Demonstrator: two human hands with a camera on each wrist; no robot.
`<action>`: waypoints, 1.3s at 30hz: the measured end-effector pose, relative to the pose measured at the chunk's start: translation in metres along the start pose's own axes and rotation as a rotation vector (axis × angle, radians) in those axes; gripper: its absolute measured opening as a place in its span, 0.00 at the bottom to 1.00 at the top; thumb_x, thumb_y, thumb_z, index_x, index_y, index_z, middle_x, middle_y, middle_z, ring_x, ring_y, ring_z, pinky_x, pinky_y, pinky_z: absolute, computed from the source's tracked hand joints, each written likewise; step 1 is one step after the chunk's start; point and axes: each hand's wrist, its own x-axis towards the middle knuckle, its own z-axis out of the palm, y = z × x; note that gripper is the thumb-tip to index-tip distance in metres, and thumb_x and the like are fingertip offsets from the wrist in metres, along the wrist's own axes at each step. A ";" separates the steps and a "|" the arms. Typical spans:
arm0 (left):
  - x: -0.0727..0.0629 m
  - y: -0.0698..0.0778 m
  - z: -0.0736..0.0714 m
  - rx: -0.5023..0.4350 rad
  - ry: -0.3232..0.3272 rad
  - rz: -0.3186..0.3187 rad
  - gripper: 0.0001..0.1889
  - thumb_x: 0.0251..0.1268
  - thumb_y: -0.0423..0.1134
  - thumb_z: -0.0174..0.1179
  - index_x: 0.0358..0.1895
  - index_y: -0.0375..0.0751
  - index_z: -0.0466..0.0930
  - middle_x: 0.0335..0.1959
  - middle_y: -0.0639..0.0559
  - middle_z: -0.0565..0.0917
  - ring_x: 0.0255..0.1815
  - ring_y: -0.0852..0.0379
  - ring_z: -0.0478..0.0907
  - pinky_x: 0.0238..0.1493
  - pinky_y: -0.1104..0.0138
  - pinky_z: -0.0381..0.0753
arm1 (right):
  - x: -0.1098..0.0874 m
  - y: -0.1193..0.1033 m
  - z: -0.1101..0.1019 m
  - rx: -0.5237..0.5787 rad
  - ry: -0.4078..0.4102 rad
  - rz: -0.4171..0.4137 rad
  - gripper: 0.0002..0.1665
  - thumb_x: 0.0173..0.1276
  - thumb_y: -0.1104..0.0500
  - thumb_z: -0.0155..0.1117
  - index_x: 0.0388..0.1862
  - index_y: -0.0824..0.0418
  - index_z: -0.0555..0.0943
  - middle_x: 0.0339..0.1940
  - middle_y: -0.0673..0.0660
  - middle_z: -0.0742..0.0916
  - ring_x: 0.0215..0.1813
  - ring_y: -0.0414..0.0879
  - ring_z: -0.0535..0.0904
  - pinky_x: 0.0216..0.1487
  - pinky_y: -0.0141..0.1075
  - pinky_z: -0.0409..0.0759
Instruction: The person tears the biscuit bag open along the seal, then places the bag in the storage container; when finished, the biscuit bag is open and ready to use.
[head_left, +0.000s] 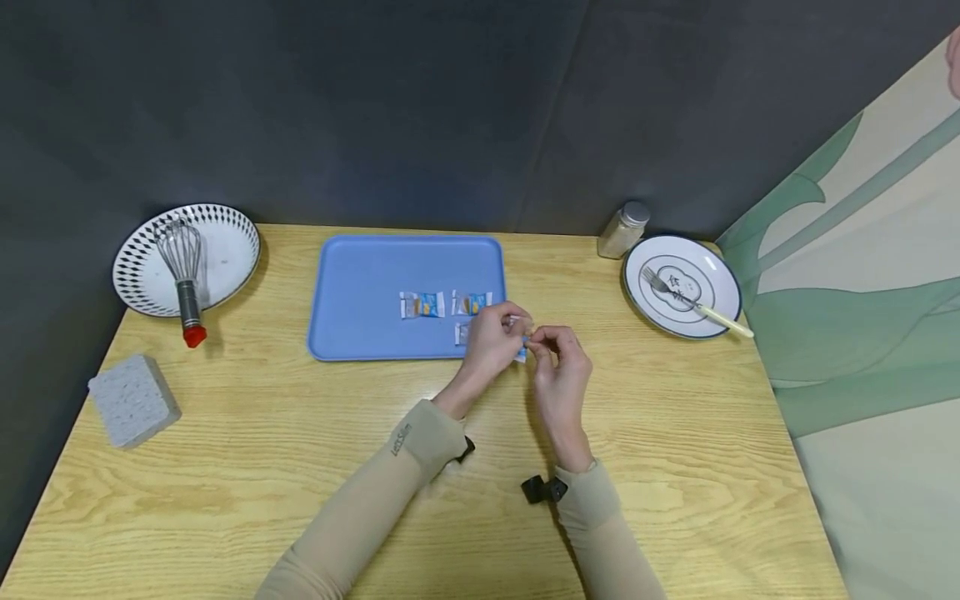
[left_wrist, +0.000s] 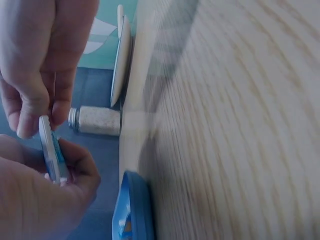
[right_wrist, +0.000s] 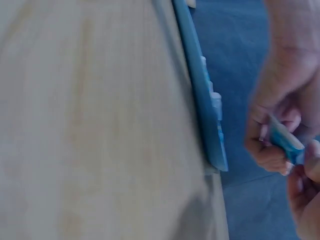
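Note:
Over the front right corner of a blue tray (head_left: pixel 360 283), my left hand (head_left: pixel 491 337) grips a small blue-and-clear wrapped snack packet (left_wrist: pixel 52 150) between curled fingers and thumb. My right hand (head_left: pixel 560 367) pinches the packet's other end, its fingertips close against those of the left. In the right wrist view the blue packet (right_wrist: pixel 286 140) shows between both hands, partly covered by fingers. Beneath, on the tray, lie similar wrapped packets (head_left: pixel 422 305), one of them partly hidden by my left hand.
At the left, a whisk (head_left: pixel 187 292) lies across a patterned plate (head_left: pixel 232 229), with a grey sponge-like block (head_left: pixel 135 402) in front. A glass shaker jar (head_left: pixel 622 232) stands at the back right beside a plate (head_left: pixel 645 308) bearing a fork (head_left: pixel 693 304). A dark wall closes the back.

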 end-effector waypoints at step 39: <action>-0.006 -0.014 -0.023 -0.174 -0.142 0.029 0.08 0.78 0.36 0.67 0.42 0.32 0.87 0.42 0.44 0.89 0.47 0.50 0.86 0.55 0.60 0.85 | 0.013 0.000 -0.005 0.447 -0.090 0.520 0.08 0.75 0.76 0.66 0.48 0.82 0.81 0.35 0.53 0.88 0.36 0.38 0.86 0.42 0.29 0.86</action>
